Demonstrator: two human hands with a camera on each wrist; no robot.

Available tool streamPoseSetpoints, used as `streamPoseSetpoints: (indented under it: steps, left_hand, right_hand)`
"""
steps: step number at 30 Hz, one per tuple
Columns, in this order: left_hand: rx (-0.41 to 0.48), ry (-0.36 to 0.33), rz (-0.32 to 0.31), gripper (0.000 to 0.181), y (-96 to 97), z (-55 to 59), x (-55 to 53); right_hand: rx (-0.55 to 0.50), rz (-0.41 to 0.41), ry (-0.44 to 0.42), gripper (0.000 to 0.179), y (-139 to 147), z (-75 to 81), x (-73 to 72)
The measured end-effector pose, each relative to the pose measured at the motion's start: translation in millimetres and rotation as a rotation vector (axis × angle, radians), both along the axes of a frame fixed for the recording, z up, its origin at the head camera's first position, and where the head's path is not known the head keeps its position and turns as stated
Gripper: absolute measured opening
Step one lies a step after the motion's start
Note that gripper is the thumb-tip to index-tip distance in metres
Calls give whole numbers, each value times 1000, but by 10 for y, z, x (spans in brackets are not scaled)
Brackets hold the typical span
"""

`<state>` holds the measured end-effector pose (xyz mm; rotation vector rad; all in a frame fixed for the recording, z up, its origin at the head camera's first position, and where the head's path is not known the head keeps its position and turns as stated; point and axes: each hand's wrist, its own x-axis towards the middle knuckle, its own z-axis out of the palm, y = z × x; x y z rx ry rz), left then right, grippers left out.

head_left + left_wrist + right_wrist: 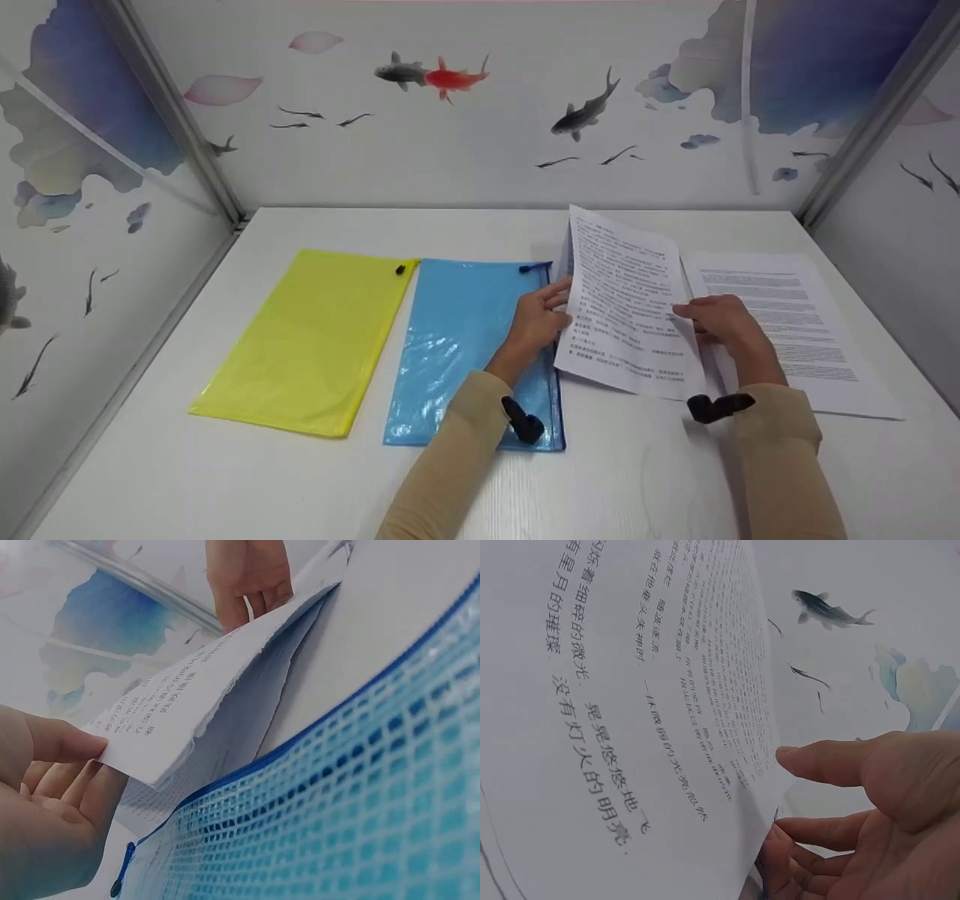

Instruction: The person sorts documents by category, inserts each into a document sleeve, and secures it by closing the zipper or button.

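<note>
Nearest: left hand (534,319) and right hand (726,322), each pinching a side edge of the printed sheets (626,315), which are being held tilted over the table (622,480) between a blue pouch (454,337) and flat-lying papers (821,330). To my eye, they are looking light, limp, crease-prone and apt to slip on one another, opposite edges seeming the surest hold. Beyond: painted fish (579,118) are decorating the wall (450,169).

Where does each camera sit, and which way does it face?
Head: on the head, looking forward and down at printed sheets and blue zip pouch; left hand, right hand and sleeves show.
Left wrist: on that wrist, facing sheet edges; both hands show.
Right wrist: on that wrist, facing a printed sheet; right hand shows.
Head and left wrist share the pouch.
</note>
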<state>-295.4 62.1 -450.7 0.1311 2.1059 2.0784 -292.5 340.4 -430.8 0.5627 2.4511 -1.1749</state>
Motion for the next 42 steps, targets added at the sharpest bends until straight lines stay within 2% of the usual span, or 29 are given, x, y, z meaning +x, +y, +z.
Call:
streamPoseSetpoints:
  steps: [2, 5, 8, 13, 15, 19, 22, 28, 33, 37, 42]
  left_hand:
    - [-5, -5, -3, 60, -1, -19, -4]
    - [-7, -1, -16, 60, -13, -44, 2]
    - [-8, 14, -24, 61, -22, -64, 15]
    - [-35, 34, -13, 60, -6, -84, 21]
    - [-71, 43, 0, 60, 9, -81, 16]
    - [-212, 84, 27, 61, 18, -48, 14]
    - [-270, 81, 36, 62, 4, -31, 27]
    - [-228, 27, 12, 59, -23, -64, 29]
    - [-184, -15, -10, 58, 7, -84, 16]
    - [-173, 12, -13, 57, 44, -106, 10]
    - [-190, 41, -1, 57, 67, -83, 36]
  right_hand:
    - [10, -17, -3, 85, -9, -11, -2]
    - [-7, -50, 2, 76, -22, -27, -10]
    - [-40, -49, 8, 63, -39, -28, -5]
    - [-51, -16, 15, 56, -80, -12, 20]
    - [-37, -21, 21, 61, -94, -12, 19]
    - [-16, -28, 41, 69, -105, -35, 9]
    - [-19, -22, 63, 68, -109, -43, 4]
    - [-40, -10, 75, 62, -142, 22, 3]
    - [-144, 1, 92, 52, -187, 74, 23]
    - [-192, -1, 114, 49, -207, 96, 22]
    - [-240, -71, 179, 49, -161, 160, 52]
